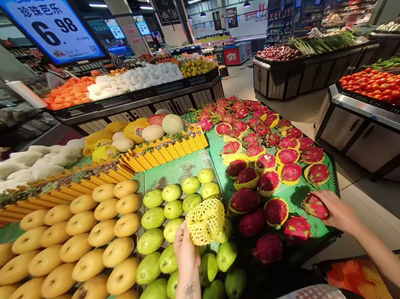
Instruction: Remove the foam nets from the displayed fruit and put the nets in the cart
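Observation:
My left hand (185, 247) is closed on a yellow foam net sleeve (207, 220), held up over the rows of green fruit (150, 240). No fruit shows inside the netting. At the right corner of the display, my right hand (336, 210) has its fingers wrapped round a dragon fruit (314, 206) without a sleeve. Whether that fruit is lifted off the green mat (316, 227) I cannot tell. Beside it are more dragon fruit (297, 229), some bare and several in yellow net sleeves, such as a dragon fruit (276, 212) in the near rows.
Brownish-yellow pears (88, 264) fill the left in rows. An orange picket fence (165, 150) divides them from melons (173, 124) and white-wrapped fruit (35, 163). A tomato stand (391, 92) is to the right across the aisle. A box (356, 276) sits below my right arm.

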Demonstrator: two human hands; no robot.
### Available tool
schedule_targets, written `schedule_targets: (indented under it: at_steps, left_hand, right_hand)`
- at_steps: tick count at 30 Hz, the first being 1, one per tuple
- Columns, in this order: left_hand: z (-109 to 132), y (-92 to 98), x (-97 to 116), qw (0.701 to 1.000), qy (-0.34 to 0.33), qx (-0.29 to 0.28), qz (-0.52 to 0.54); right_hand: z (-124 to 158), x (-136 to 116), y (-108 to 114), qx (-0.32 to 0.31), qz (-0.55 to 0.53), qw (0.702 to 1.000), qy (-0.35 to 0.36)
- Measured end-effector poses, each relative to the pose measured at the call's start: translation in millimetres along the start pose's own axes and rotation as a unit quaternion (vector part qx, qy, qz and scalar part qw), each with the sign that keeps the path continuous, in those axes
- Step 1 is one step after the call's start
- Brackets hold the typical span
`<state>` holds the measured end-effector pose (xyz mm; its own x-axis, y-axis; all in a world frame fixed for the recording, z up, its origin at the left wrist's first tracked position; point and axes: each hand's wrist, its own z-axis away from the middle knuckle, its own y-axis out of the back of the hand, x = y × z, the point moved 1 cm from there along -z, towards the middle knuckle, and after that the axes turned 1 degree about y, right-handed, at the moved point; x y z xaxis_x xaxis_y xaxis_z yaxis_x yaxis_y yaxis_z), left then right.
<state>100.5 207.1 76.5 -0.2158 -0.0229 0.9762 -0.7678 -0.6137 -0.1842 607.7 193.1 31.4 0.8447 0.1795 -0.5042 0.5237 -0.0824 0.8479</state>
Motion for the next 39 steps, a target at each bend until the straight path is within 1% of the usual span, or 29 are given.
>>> schedule_targets:
  at_steps: [2, 5, 7, 9, 13, 15, 17, 19, 21, 22, 24, 26, 28, 30, 32, 35, 39]
  left_hand:
    - [-3.2, 1.3, -0.4, 1.0, -0.006, 0.008, -0.001]
    - [-6.4, 1.3, -2.5, 0.999, 0.002, 0.02, 0.027]
    - [-7.1, 1.1, -4.3, 0.999, 0.012, 0.023, 0.045]
    - [-6.5, 1.1, -5.6, 0.999, 0.018, 0.021, 0.045]
    - [-2.9, 1.5, -5.9, 1.0, 0.009, 0.02, 0.008]
    - [-1.2, 2.2, -5.4, 1.0, 0.007, 0.023, -0.002]
    - [-0.1, 3.7, -4.7, 0.999, 0.014, 0.033, 0.007]
    - [0.7, 5.9, -3.5, 0.999, 0.021, 0.036, 0.021]
    - [1.8, 8.5, -1.1, 0.999, 0.02, 0.026, 0.02]
    - [2.8, 9.8, 0.5, 1.0, 0.014, 0.017, 0.011]
    - [5.5, 12.0, 4.3, 1.0, 0.002, -0.004, -0.011]
    - [9.3, 12.7, 7.7, 0.998, -0.007, -0.045, -0.046]
    - [14.3, 11.0, 9.7, 0.989, -0.01, -0.116, -0.096]
    - [20.5, 7.1, 9.8, 0.97, -0.014, -0.186, -0.153]
    - [26.9, 2.5, 8.1, 0.955, -0.019, -0.225, -0.193]
    - [34.9, -4.5, 2.9, 0.932, -0.018, -0.283, -0.226]
    - [41.9, -12.2, -4.4, 0.897, 0.001, -0.363, -0.254]
  right_hand:
    - [3.5, 17.6, -6.0, -0.077, 0.049, 0.995, 0.031]
    - [8.4, 34.3, -19.2, -0.148, 0.083, 0.985, 0.033]
    - [10.2, 37.4, -24.0, -0.169, 0.092, 0.981, 0.017]
    - [10.1, 36.3, -23.1, -0.183, 0.081, 0.98, 0.001]
    - [4.5, 36.2, -9.9, -0.222, 0.046, 0.974, -0.027]
    - [-0.8, 38.2, -2.5, -0.228, 0.03, 0.973, -0.039]
    - [-8.7, 36.3, 1.6, -0.217, 0.026, 0.974, -0.063]
    - [-19.8, 24.5, -0.3, -0.175, 0.037, 0.98, -0.082]
    - [-32.9, 0.4, -11.0, -0.116, 0.045, 0.99, -0.063]
    - [-39.4, -15.2, -19.8, -0.091, 0.042, 0.994, -0.037]
    - [-50.3, -47.7, -43.0, -0.074, 0.037, 0.997, 0.008]
    - [-57.4, -74.9, -68.5, -0.096, 0.041, 0.994, 0.028]
    - [-61.1, -92.0, -89.8, -0.125, 0.049, 0.99, 0.034]
    - [-62.5, -98.9, -103.5, -0.142, 0.058, 0.988, 0.034]
    - [-63.1, -99.2, -110.0, -0.144, 0.068, 0.987, 0.033]
    - [-63.7, -96.9, -111.8, -0.145, 0.085, 0.985, 0.047]
    - [-65.8, -100.1, -108.6, -0.177, 0.11, 0.976, 0.063]
